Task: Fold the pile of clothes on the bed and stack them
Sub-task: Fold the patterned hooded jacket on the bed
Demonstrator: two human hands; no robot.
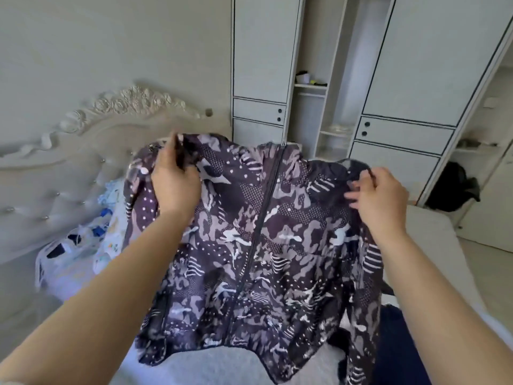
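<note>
Spreading was the step in hand: a patterned zip-up jacket [258, 232] hung in the air above the bed [211, 365], held out flat by its shoulders with the closed front facing the wearer of the camera. The left hand [173, 182] gripped the fabric at one shoulder, fingers curled over the top edge; the right hand [379, 198] pinched the other shoulder between thumb and fingers, though motion blur made the exact finger placement hard to read.

The jacket's long axis ran roughly vertical, collar up and away toward the wardrobe [347, 79], hem down and nearest the body, just over the bedcover. Its zipper [261, 218] traced that axis, leaning a little from upper right to lower left. The sleeves drooped at either side.

The next move probably called for laying the garment flat on the bed, most likely front down, keeping the shoulders level so the sleeves could be folded inward. A heap of pale and blue clothes [83, 245] waited near the tufted headboard [41, 184], apparently not yet folded; a dark blue item [399, 343] lay at lower right.
</note>
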